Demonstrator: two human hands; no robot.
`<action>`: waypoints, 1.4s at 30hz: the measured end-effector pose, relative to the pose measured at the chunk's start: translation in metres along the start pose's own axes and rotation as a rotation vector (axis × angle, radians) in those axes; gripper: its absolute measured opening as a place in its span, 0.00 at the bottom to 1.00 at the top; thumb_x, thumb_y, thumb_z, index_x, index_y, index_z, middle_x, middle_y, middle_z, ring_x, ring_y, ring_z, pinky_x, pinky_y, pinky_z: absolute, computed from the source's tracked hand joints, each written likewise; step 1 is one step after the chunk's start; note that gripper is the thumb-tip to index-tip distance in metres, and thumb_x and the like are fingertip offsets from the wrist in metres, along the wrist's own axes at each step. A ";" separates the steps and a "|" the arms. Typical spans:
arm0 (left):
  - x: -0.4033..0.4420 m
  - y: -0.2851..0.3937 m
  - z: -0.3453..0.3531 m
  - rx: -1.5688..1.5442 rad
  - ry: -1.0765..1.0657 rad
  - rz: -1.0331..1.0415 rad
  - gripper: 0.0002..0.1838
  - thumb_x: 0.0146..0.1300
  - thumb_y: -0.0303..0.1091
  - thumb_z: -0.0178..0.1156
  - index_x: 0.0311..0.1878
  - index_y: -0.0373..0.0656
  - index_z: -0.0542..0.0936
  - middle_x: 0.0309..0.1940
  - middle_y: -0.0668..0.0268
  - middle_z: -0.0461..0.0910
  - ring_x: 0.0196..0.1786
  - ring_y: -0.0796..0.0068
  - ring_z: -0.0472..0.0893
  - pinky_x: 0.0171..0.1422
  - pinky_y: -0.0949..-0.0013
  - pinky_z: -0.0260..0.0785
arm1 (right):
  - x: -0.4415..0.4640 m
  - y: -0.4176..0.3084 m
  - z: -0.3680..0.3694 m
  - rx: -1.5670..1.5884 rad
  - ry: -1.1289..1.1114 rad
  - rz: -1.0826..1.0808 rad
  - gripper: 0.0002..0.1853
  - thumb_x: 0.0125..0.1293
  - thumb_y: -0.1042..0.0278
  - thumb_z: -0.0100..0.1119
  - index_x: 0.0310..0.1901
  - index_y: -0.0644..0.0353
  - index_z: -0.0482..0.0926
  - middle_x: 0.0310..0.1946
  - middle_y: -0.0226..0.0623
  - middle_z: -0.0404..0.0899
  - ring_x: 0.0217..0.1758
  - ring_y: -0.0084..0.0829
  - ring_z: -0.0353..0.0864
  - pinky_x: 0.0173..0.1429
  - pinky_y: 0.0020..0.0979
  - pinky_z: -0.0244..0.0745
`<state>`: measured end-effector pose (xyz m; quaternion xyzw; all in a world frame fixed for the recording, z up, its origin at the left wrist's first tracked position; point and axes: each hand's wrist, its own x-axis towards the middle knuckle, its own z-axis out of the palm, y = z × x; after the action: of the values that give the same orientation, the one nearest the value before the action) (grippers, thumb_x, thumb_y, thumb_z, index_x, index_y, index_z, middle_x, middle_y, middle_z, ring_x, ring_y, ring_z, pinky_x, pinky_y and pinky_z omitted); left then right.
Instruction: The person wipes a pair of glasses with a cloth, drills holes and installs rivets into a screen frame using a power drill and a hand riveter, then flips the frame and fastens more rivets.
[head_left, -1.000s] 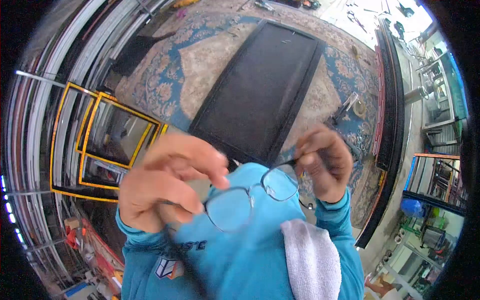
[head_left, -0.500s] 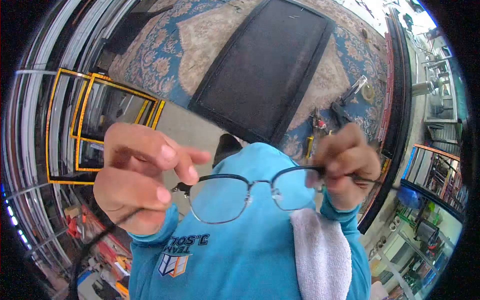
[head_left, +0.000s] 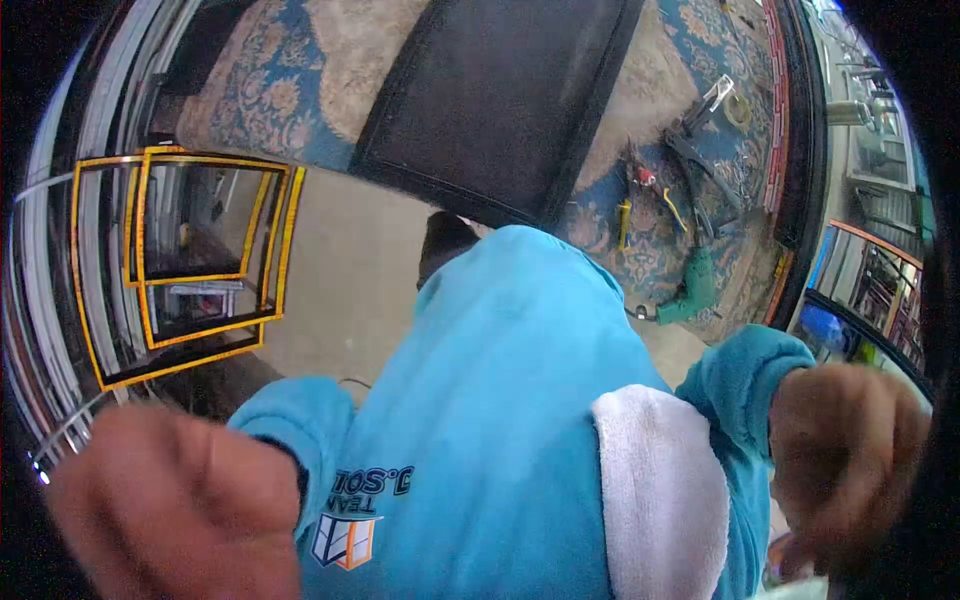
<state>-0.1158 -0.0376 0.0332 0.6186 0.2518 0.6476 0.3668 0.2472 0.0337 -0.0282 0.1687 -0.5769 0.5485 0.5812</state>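
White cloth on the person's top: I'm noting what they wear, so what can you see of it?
The white cloth looks soft and thick, with a nubby, towel-like surface. It lies draped on the right side of the turquoise top, its far end rounded and its near end running out of the picture. It looks dry and has no obvious stain. The right sleeve is close beside it; the right hand is apart from it. What holds it in place is not visible.

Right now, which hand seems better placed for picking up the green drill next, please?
The right hand, probably: it is raised on the same side as the green drill, while the left hand is across the body.
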 end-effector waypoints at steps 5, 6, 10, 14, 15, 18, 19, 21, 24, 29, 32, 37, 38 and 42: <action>-0.002 -0.005 0.002 -0.031 0.017 -0.007 0.08 0.57 0.35 0.62 0.37 0.44 0.78 0.42 0.65 0.72 0.42 0.71 0.71 0.48 0.67 0.61 | 0.021 0.020 0.023 -0.130 0.056 0.111 0.07 0.53 0.78 0.67 0.33 0.54 0.82 0.33 0.27 0.82 0.37 0.23 0.83 0.47 0.26 0.83; -0.002 -0.008 0.002 -0.043 0.020 -0.006 0.08 0.57 0.36 0.61 0.37 0.44 0.78 0.42 0.65 0.72 0.43 0.71 0.71 0.49 0.67 0.61 | 0.025 0.024 0.026 -0.172 0.081 0.148 0.07 0.56 0.76 0.66 0.35 0.52 0.81 0.35 0.25 0.80 0.38 0.22 0.83 0.51 0.27 0.81; 0.004 -0.010 0.003 -0.043 0.011 -0.021 0.10 0.60 0.38 0.59 0.39 0.42 0.78 0.42 0.63 0.72 0.44 0.70 0.71 0.51 0.66 0.62 | 0.038 0.029 0.020 -0.225 0.117 0.169 0.06 0.62 0.75 0.61 0.40 0.52 0.79 0.37 0.23 0.79 0.41 0.21 0.82 0.54 0.27 0.81; 0.010 -0.014 0.008 -0.033 0.008 -0.043 0.13 0.63 0.40 0.56 0.40 0.39 0.78 0.43 0.62 0.73 0.46 0.69 0.72 0.53 0.65 0.63 | 0.060 -0.018 -0.011 0.006 -0.028 0.473 0.11 0.60 0.78 0.63 0.44 0.54 0.79 0.41 0.25 0.80 0.47 0.22 0.80 0.57 0.27 0.81; 0.011 -0.016 0.008 -0.037 0.010 -0.050 0.13 0.64 0.40 0.56 0.41 0.39 0.78 0.43 0.61 0.73 0.46 0.69 0.72 0.54 0.65 0.63 | 0.066 -0.021 -0.015 0.075 -0.068 0.585 0.13 0.59 0.78 0.64 0.45 0.53 0.79 0.44 0.25 0.80 0.50 0.23 0.80 0.59 0.28 0.80; 0.018 -0.027 0.007 -0.067 0.002 -0.059 0.15 0.66 0.42 0.54 0.42 0.37 0.78 0.44 0.60 0.73 0.47 0.69 0.73 0.55 0.64 0.64 | 0.052 -0.019 -0.030 -0.026 -0.079 0.446 0.12 0.61 0.75 0.63 0.47 0.56 0.79 0.42 0.28 0.81 0.47 0.23 0.80 0.55 0.27 0.79; 0.021 -0.033 0.006 -0.079 0.000 -0.070 0.16 0.66 0.42 0.53 0.42 0.37 0.78 0.44 0.60 0.73 0.48 0.69 0.73 0.56 0.64 0.64 | 0.040 -0.014 -0.038 -0.144 -0.021 0.408 0.12 0.62 0.74 0.63 0.47 0.56 0.79 0.41 0.28 0.81 0.46 0.23 0.80 0.54 0.27 0.78; 0.027 -0.046 0.003 -0.089 -0.007 -0.104 0.18 0.68 0.43 0.52 0.43 0.36 0.78 0.44 0.59 0.74 0.48 0.68 0.73 0.57 0.63 0.65 | 0.012 -0.005 -0.058 -0.496 0.182 0.376 0.12 0.63 0.71 0.62 0.49 0.58 0.80 0.40 0.30 0.82 0.44 0.24 0.81 0.52 0.27 0.78; 0.016 -0.081 -0.005 -0.025 0.006 -0.238 0.20 0.70 0.45 0.50 0.44 0.34 0.78 0.44 0.58 0.74 0.50 0.68 0.73 0.59 0.63 0.65 | -0.054 0.020 -0.119 -1.189 0.582 0.633 0.13 0.66 0.68 0.61 0.51 0.60 0.80 0.38 0.33 0.83 0.41 0.24 0.81 0.48 0.26 0.77; -0.029 -0.153 -0.015 0.662 -0.252 -0.788 0.21 0.69 0.44 0.55 0.54 0.35 0.77 0.56 0.54 0.74 0.59 0.59 0.75 0.64 0.60 0.65 | -0.273 0.033 -0.246 -1.637 0.589 1.164 0.19 0.59 0.63 0.66 0.47 0.67 0.81 0.38 0.45 0.84 0.38 0.36 0.84 0.47 0.32 0.76; -0.072 -0.184 -0.026 0.814 -0.602 -0.863 0.21 0.65 0.41 0.60 0.55 0.35 0.76 0.58 0.52 0.73 0.62 0.56 0.73 0.66 0.61 0.64 | -0.367 0.034 -0.271 -1.867 0.405 1.496 0.36 0.53 0.52 0.68 0.61 0.63 0.70 0.57 0.55 0.71 0.62 0.52 0.71 0.64 0.41 0.68; -0.105 -0.210 -0.018 0.679 -0.638 -1.140 0.24 0.64 0.41 0.62 0.58 0.36 0.75 0.62 0.50 0.70 0.66 0.54 0.70 0.68 0.60 0.63 | -0.354 0.074 -0.279 -1.999 0.278 1.654 0.44 0.50 0.47 0.72 0.66 0.53 0.64 0.63 0.52 0.65 0.67 0.49 0.66 0.67 0.50 0.63; -0.106 -0.210 -0.015 0.687 -0.631 -1.139 0.24 0.64 0.41 0.62 0.58 0.36 0.75 0.62 0.50 0.70 0.66 0.54 0.70 0.68 0.60 0.63 | -0.343 0.077 -0.282 -1.995 0.274 1.644 0.44 0.50 0.47 0.72 0.66 0.53 0.64 0.63 0.52 0.65 0.67 0.49 0.66 0.67 0.50 0.63; -0.110 -0.208 -0.009 0.643 -0.496 -1.158 0.24 0.64 0.42 0.62 0.58 0.36 0.75 0.63 0.51 0.69 0.66 0.55 0.69 0.68 0.60 0.62 | -0.317 0.081 -0.303 -1.991 0.110 2.015 0.49 0.43 0.42 0.75 0.67 0.49 0.64 0.66 0.43 0.64 0.69 0.48 0.65 0.66 0.51 0.65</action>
<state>-0.0943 0.0030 -0.1978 0.5923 0.6281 0.0818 0.4981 0.4117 0.1724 -0.4193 -0.8040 -0.5650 0.0983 -0.1574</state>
